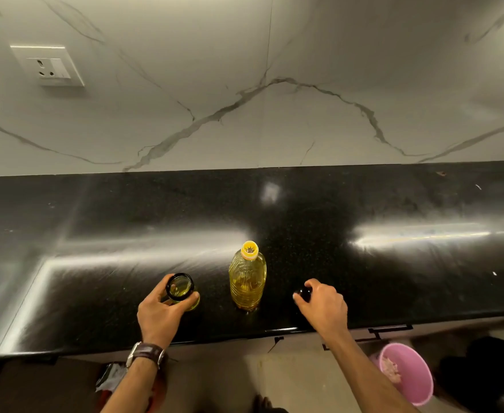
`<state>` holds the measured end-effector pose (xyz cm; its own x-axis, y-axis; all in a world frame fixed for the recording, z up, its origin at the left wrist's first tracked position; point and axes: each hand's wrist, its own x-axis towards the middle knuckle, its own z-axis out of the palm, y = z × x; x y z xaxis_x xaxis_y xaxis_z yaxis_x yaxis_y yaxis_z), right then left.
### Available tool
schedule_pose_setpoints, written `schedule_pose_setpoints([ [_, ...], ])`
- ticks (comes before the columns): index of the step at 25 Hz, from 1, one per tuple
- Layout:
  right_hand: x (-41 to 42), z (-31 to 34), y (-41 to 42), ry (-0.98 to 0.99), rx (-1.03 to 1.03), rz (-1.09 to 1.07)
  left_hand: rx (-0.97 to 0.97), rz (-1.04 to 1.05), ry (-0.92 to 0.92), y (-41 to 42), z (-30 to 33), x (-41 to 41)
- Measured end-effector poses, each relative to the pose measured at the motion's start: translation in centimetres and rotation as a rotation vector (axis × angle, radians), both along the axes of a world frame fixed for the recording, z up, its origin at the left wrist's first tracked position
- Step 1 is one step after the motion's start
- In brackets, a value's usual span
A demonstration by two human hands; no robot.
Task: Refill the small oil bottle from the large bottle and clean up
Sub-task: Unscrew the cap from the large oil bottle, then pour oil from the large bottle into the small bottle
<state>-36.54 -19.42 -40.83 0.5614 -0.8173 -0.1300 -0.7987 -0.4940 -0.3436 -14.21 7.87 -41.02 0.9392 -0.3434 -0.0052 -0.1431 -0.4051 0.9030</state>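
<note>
1. The left hand (158, 314) curls round the small bottle (181, 290), which stands open-mouthed on the black counter (364, 278).
2. The big bottle (247, 278) stands upright and capped between the hands, near the counter's front edge.
3. The right hand (323, 305) pinches a dark cap (305, 293) just above the counter.
4. A pink bucket (408, 374) sits on the floor at right.
</note>
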Motion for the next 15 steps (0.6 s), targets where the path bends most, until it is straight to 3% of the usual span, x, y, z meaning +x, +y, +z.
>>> schedule_pose_setpoints([
  [3, -0.9, 0.8, -0.6, 0.021, 0.025, -0.013, 0.003, 0.004, 0.014, 0.1, -0.4, 0.0],
  [5, -1.2, 1.5, 0.2, -0.174, 0.111, 0.009, -0.002, 0.002, 0.017, 0.4, -0.6, 0.1],
  [7, -0.1, 2.4, 2.9, -0.452, 0.333, 0.045, -0.012, -0.009, 0.045, 0.5, -0.6, 0.4],
  [9, 2.2, 2.6, 5.9, -0.586, 0.491, 0.104, -0.027, -0.007, 0.059, 0.6, -0.3, 0.5],
  [15, 8.0, 1.8, 9.3, -0.698, 0.472, -0.013, -0.028, -0.006, 0.064, 0.6, -0.2, 0.6],
])
